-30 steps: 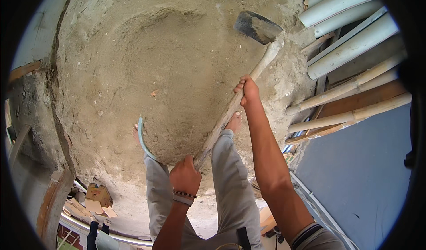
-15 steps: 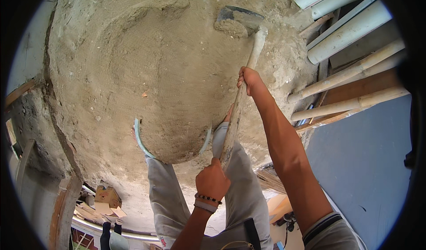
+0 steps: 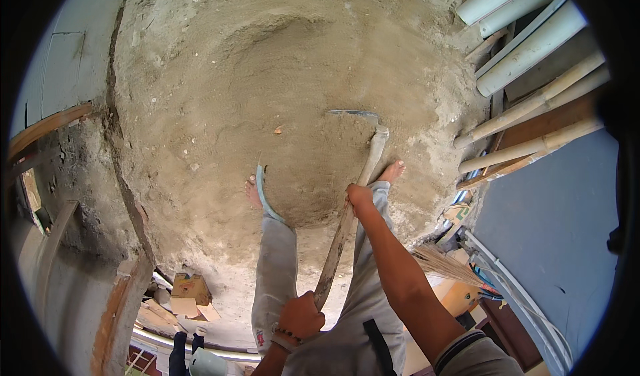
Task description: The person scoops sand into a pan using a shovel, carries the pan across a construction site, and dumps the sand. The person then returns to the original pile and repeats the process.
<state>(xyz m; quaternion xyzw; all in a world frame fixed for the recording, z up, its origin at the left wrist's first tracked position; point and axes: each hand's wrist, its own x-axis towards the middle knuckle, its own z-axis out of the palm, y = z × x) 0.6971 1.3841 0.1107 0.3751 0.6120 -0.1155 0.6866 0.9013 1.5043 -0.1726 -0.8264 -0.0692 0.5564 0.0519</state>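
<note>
Right foot (image 3: 392, 171) near hoe (image 3: 338, 243), bamboo poles (image 3: 507, 114) farther right

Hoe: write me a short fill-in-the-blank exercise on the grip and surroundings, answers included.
Of the left hand and the right hand, the one gripping the wooden handle nearer the hoe's blade is the ____.
The cardboard box is in the picture's lower ____ part.
The pale pipes lie at its upper ____.

Missing words: right; left; right.
</note>
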